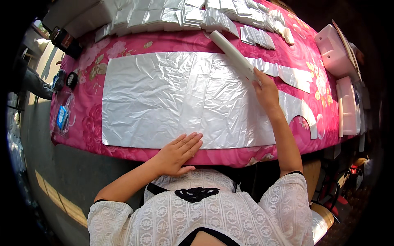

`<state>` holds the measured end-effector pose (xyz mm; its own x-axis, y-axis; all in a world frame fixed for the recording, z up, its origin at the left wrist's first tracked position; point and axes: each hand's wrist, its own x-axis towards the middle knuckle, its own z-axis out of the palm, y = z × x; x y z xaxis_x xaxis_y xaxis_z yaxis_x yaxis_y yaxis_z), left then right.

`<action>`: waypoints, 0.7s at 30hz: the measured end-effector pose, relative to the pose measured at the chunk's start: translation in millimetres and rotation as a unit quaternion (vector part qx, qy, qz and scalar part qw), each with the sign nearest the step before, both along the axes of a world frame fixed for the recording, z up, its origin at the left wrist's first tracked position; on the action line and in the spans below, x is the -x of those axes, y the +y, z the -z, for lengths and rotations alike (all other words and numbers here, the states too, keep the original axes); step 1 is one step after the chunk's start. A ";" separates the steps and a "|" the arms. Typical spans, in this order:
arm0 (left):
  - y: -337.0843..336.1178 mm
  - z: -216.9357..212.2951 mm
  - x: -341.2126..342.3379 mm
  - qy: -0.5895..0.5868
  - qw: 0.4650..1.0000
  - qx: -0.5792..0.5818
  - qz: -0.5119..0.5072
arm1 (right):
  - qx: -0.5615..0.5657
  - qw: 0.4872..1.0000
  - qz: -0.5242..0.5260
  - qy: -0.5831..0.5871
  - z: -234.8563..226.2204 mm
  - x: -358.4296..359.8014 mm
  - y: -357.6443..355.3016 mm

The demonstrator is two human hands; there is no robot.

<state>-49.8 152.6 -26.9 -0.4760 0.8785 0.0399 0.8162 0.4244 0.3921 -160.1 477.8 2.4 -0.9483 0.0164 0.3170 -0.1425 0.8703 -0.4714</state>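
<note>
A large white plastic bag (147, 98) lies spread on the table, wrinkled, its two handle strips pointing right with a rounded cutout between them. My left hand (180, 152) rests flat on the bag's near edge, fingers stretched out. My right hand (266, 91) grips the near end of a long white tube (232, 51). The tube slants across the bag's far right part, its other end toward the stacks at the back. Whether it touches the bag I cannot tell.
Stacks of folded white bags (164, 16) line the back of the pink flowered tablecloth (88, 123). On the left are a dark bottle (65, 41), a black tape roll (72, 80) and a blue packet (62, 117). White foam boxes (336, 51) stand at the right edge.
</note>
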 end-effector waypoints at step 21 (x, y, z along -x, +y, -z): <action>26.8 19.0 -43.3 0.106 0.990 0.054 -0.077 | -0.051 0.959 -0.274 0.051 22.6 67.9 -99.7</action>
